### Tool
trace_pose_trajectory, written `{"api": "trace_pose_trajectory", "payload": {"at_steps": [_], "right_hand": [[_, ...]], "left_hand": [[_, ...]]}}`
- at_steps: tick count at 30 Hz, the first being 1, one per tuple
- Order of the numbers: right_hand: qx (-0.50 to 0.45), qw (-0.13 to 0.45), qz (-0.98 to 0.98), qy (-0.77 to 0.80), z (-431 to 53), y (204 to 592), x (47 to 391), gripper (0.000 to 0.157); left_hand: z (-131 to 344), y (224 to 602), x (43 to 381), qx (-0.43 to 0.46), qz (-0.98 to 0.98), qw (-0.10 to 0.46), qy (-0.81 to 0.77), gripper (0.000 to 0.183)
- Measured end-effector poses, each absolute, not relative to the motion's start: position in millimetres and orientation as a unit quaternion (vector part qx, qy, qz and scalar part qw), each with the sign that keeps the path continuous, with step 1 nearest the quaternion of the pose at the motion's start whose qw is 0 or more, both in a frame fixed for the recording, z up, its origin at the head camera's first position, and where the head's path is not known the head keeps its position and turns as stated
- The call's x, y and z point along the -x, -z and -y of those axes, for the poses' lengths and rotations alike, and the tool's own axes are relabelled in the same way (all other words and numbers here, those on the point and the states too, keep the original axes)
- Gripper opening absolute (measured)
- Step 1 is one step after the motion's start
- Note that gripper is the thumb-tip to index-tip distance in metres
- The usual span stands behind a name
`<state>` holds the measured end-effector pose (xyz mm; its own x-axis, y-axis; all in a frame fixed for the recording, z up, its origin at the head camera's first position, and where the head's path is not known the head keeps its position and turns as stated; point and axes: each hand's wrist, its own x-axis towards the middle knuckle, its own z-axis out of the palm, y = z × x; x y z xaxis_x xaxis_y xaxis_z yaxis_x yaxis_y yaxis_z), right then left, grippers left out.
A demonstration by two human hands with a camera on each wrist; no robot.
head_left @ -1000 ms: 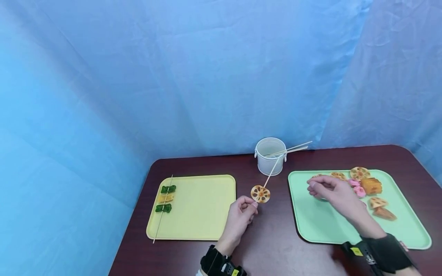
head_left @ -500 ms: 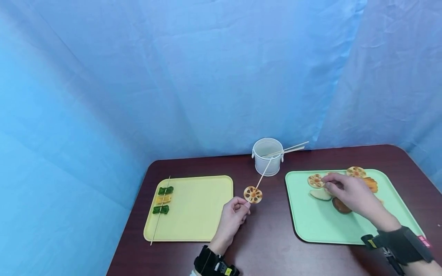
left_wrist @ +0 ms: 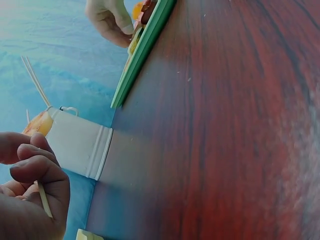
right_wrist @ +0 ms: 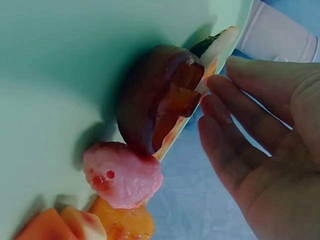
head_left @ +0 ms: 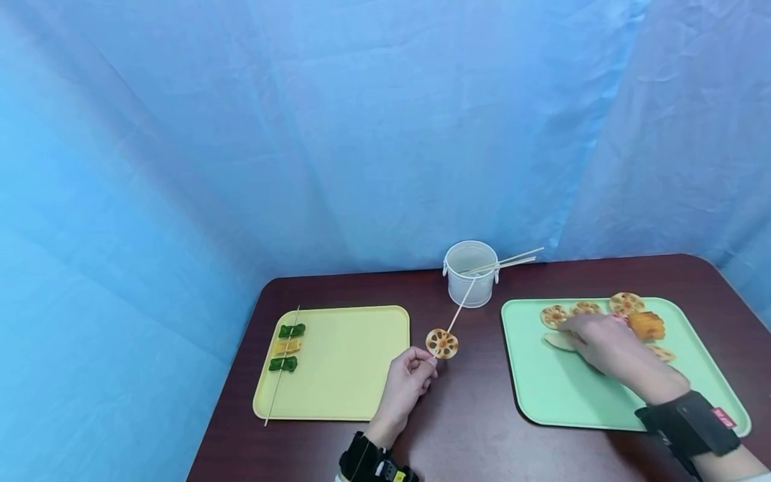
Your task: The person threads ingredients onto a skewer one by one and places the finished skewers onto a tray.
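Observation:
My left hand (head_left: 406, 381) pinches a wooden skewer (head_left: 462, 304) below a browned lotus root slice (head_left: 442, 343) threaded on it, in front of the bucket. The skewer's lower end (left_wrist: 44, 200) shows against the palm in the left wrist view. My right hand (head_left: 608, 348) is low over the green tray (head_left: 572, 402), fingertips at a pale green-edged vegetable slice (head_left: 559, 341). In the right wrist view its thumb and fingers are parted, beside a brown mushroom (right_wrist: 150, 100) with a notched face. The head view has the mushroom hidden beneath this hand.
Several lotus slices (head_left: 554, 316), an orange-yellow piece (head_left: 646, 326) and a pink piece (right_wrist: 122, 175) lie on the green tray. A white bucket (head_left: 470, 284) with skewers stands at the back. On the left, a yellow tray (head_left: 355, 361) bears a finished-looking green-and-yellow skewer (head_left: 284, 363).
My right hand shifted right and uncovered the left lotus slice, then came down toward the pale green-edged slice. My left hand, holding the skewer, moved slightly left.

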<state>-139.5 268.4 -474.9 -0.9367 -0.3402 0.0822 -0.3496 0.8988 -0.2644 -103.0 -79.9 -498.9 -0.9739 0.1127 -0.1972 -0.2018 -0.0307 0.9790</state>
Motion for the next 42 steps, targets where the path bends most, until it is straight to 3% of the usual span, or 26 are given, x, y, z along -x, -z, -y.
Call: {"api": "trace_pose_trajectory", "payload": {"at_steps": [8,20,34,42], "right_hand": [[-0.201,0.014,0.972,-0.123,-267.0,474.9,139.0,0.025],[-0.243,0.063,0.964,-0.087,-264.1,480.1,138.4,0.024],[-0.171,0.029,0.972,-0.158,-262.3,484.5,139.2,0.018],[-0.122,0.04,0.955,-0.269,-250.7,471.6,137.4,0.035]], "left_hand": [[79.7,501.1,102.7,0.032,-0.692,0.103,-0.713,0.017],[77.9,498.9,100.3,0.03,-0.694,0.1,-0.712,0.017],[77.8,499.7,99.3,0.036,-0.69,0.108,-0.715,0.016],[77.3,501.1,99.2,0.026,-0.686,0.114,-0.719,0.015]]}}
